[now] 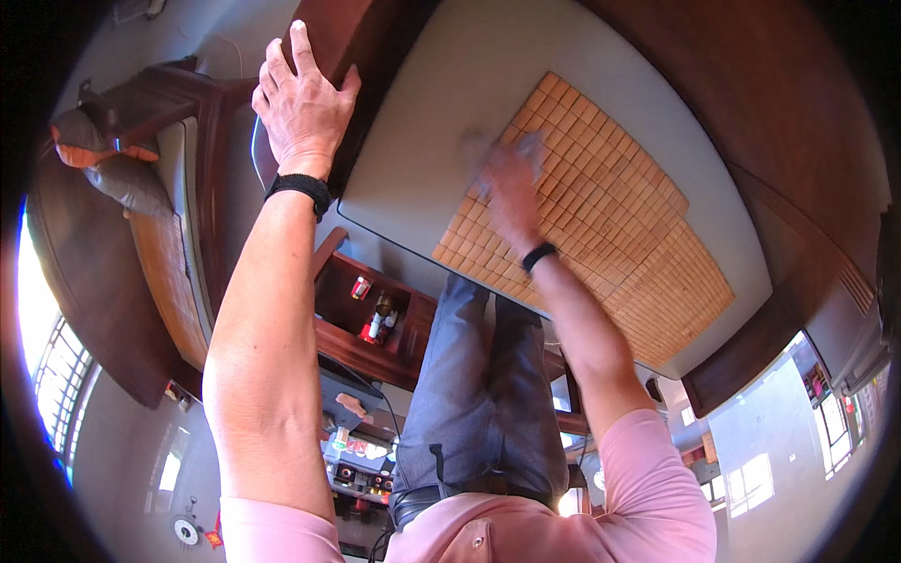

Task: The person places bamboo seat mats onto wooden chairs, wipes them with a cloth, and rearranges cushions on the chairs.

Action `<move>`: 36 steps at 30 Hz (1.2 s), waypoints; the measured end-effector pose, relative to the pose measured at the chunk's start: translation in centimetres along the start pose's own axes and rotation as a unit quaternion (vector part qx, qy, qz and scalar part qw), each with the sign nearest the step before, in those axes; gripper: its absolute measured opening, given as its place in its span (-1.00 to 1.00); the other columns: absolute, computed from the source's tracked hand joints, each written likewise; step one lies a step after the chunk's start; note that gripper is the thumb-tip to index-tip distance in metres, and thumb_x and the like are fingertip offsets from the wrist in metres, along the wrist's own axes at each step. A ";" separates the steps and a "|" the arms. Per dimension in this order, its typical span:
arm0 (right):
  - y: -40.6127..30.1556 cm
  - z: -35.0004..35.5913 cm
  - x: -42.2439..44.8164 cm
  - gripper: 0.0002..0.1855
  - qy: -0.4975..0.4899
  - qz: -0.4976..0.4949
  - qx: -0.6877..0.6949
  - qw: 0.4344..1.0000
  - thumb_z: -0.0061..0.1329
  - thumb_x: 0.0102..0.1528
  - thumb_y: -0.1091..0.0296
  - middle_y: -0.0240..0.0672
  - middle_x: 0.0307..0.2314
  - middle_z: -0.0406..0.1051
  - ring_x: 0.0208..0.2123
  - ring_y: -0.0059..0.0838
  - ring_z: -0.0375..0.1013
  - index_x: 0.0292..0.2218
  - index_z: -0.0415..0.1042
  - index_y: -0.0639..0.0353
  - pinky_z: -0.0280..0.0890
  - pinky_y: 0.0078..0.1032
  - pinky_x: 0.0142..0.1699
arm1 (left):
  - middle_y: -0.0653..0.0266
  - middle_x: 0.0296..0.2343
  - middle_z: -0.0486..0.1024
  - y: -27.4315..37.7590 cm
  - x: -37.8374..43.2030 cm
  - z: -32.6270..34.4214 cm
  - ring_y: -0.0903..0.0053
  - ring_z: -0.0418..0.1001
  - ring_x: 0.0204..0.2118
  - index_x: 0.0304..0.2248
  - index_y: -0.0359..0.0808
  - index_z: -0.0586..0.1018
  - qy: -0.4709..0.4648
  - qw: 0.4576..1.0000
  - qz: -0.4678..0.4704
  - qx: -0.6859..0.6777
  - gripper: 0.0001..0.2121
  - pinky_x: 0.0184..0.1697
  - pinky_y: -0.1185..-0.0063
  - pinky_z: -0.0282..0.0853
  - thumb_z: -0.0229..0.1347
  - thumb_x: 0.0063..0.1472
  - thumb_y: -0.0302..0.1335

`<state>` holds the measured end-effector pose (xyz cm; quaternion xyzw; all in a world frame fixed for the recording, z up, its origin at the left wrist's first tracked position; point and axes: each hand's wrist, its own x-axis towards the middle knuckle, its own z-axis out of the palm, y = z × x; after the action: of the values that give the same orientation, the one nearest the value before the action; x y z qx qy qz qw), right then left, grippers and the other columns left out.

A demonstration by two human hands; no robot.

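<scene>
My left hand rests with fingers spread on the dark red wooden armrest of a wooden sofa. It holds nothing. My right hand is blurred over a bamboo tile mat, near the mat's left edge. Its fingers are closed on a pale, greyish cloth, too smeared by motion to make out well. The mat lies askew on the grey seat cushion, whose pale surface shows around it.
Behind the cushion rises the sofa's wooden backrest. A wooden table with an open compartment holding small items stands by my legs. At left, another wooden seat has a bamboo mat and grey-and-orange cushions.
</scene>
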<state>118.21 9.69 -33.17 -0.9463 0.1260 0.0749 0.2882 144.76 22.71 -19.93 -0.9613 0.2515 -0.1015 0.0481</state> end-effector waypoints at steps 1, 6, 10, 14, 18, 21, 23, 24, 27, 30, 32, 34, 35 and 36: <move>-1.7 2.1 -2.9 -0.62 -0.061 -0.071 0.021 0.995 -0.20 0.05 0.58 -0.33 0.06 0.21 0.16 -0.35 0.09 -0.08 0.33 0.05 -0.10 -0.24 0.30 | 0.01 0.04 0.17 0.2 0.1 0.2 0.15 0.19 0.08 0.16 -0.17 0.12 0.007 1.000 0.009 -0.007 -0.25 0.07 0.22 0.13 0.12 0.04 -0.05; -5.0 5.6 -15.9 -0.71 -0.166 -0.220 0.025 0.961 -0.23 0.14 0.30 -0.45 0.11 0.16 0.22 -0.46 0.00 -0.11 0.39 0.04 -0.15 -0.37 0.31 | -0.02 0.04 0.20 0.3 0.2 0.7 0.12 0.20 0.08 0.16 -0.16 0.13 0.023 1.000 0.016 -0.010 -0.25 0.06 0.21 0.15 0.12 0.05 -0.03; 1.6 1.3 -22.8 -0.70 -0.181 -0.179 -0.043 0.966 -0.21 0.16 0.24 -0.48 0.16 0.07 0.22 -0.49 0.00 -0.07 0.35 -0.04 -0.16 -0.38 0.32 | -0.02 0.03 0.22 -0.6 0.1 0.7 0.11 0.24 0.07 0.16 -0.14 0.14 0.023 0.999 0.029 0.003 -0.25 0.03 0.22 0.20 0.10 0.05 -0.01; 8.6 -4.2 -32.8 -0.69 -0.143 0.171 0.063 0.973 -0.24 0.20 0.22 -0.23 0.00 0.23 0.11 -0.32 0.17 -0.06 0.30 0.11 0.13 -0.37 0.17 | -0.01 0.04 0.22 -0.5 0.3 0.8 0.13 0.24 0.08 0.16 -0.13 0.14 0.027 0.999 0.026 0.008 -0.27 0.04 0.20 0.21 0.07 0.08 0.02; 12.0 -6.7 -36.5 -0.66 0.108 0.465 0.020 0.879 -0.17 -0.05 0.62 -0.21 -0.15 0.31 -0.11 -0.20 0.30 -0.20 0.37 0.12 0.22 -0.33 -0.02 | -0.01 0.03 0.24 0.5 0.7 -0.1 0.13 0.29 0.05 0.16 -0.19 0.14 0.013 0.999 0.031 0.019 -0.29 0.05 0.26 0.27 0.05 0.12 0.00; 8.9 -5.5 -28.7 -0.62 0.151 0.428 0.056 0.889 -0.19 -0.10 0.68 -0.22 -0.18 0.31 -0.10 -0.13 0.27 -0.23 0.38 0.08 0.18 -0.27 0.02 | -0.02 0.03 0.24 -0.1 0.6 -0.2 0.12 0.26 0.07 0.15 -0.18 0.16 0.005 0.999 0.040 0.006 -0.30 0.07 0.26 0.23 0.07 0.10 -0.02; 3.8 -3.7 -21.5 -0.58 0.159 0.241 0.148 0.946 -0.19 -0.13 0.70 -0.20 -0.15 0.30 -0.04 -0.11 0.23 -0.22 0.40 0.05 0.16 -0.23 0.03 | -0.02 0.03 0.25 -0.1 0.7 0.1 0.11 0.27 0.06 0.14 -0.21 0.17 0.008 0.999 0.046 0.027 -0.31 0.06 0.28 0.25 0.07 0.12 -0.05; 1.9 -1.9 -19.9 -0.62 0.101 0.183 0.146 0.967 -0.15 -0.08 0.64 -0.19 -0.13 0.30 -0.01 -0.11 0.21 -0.21 0.41 0.04 0.12 -0.19 0.08 | -0.01 0.03 0.26 0.2 1.0 0.5 0.11 0.27 0.06 0.14 -0.21 0.17 0.022 0.998 0.061 0.019 -0.32 0.06 0.29 0.25 0.08 0.11 -0.05; -1.3 1.6 -17.3 -0.67 0.057 0.046 0.030 0.997 -0.21 0.14 0.39 -0.22 -0.06 0.26 0.12 -0.15 0.11 -0.04 0.34 -0.03 -0.10 -0.19 0.22 | 0.03 0.02 0.27 0.3 1.2 0.7 0.12 0.27 0.05 0.13 -0.21 0.19 0.030 0.997 0.073 0.003 -0.33 0.04 0.30 0.26 0.08 0.12 -0.06; 1.0 -0.1 -19.6 -0.58 0.086 0.188 0.102 0.973 -0.25 0.14 0.45 -0.18 0.08 0.11 0.16 -0.09 0.03 0.04 0.26 -0.02 -0.15 -0.16 0.26 | 0.01 0.04 0.24 -0.4 0.5 0.5 0.12 0.27 0.05 0.15 -0.20 0.14 0.009 0.999 0.046 0.011 -0.30 0.03 0.29 0.26 0.08 0.11 -0.06; 4.5 -1.5 -24.0 -0.46 0.117 0.342 0.011 0.932 -0.31 0.16 0.49 -0.15 0.18 -0.04 0.26 -0.02 -0.23 0.17 0.10 -0.02 -0.27 -0.14 0.30 | 0.01 0.04 0.23 -0.7 0.3 0.6 0.12 0.27 0.05 0.16 -0.19 0.13 0.018 0.999 0.049 0.015 -0.29 0.03 0.29 0.26 0.08 0.11 -0.06; 8.9 -2.2 -29.9 -0.38 0.206 0.509 0.048 0.835 -0.37 0.06 0.62 -0.12 0.15 0.00 0.22 -0.04 -0.14 0.16 0.11 0.01 -0.14 -0.20 0.26 | 0.00 0.04 0.23 -0.1 0.5 0.3 0.12 0.27 0.05 0.16 -0.17 0.13 0.012 0.999 0.041 0.025 -0.29 0.03 0.29 0.26 0.09 0.11 -0.06; 11.8 -2.0 -33.2 -0.33 0.245 0.587 0.073 0.768 -0.40 0.00 0.71 -0.14 0.14 0.04 0.17 -0.09 0.00 0.14 0.15 0.02 -0.02 -0.27 0.22 | 0.00 0.04 0.23 0.5 0.7 0.4 0.12 0.27 0.05 0.16 -0.17 0.13 0.016 0.999 0.043 0.015 -0.29 0.03 0.29 0.26 0.09 0.11 -0.06; 14.5 -2.1 -35.2 -0.31 0.288 0.639 0.077 0.709 -0.45 -0.01 0.75 -0.17 0.11 0.09 0.10 -0.17 0.15 0.13 0.17 0.02 0.15 -0.41 0.16 | 0.00 0.04 0.23 1.0 0.8 0.6 0.12 0.27 0.05 0.16 -0.17 0.13 0.018 0.999 0.049 0.011 -0.29 0.03 0.29 0.26 0.09 0.10 -0.06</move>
<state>80.60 3.74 -31.51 -0.5898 0.7828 -0.0447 0.1931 145.10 21.48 -20.50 -0.9454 0.2977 -0.1193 0.0586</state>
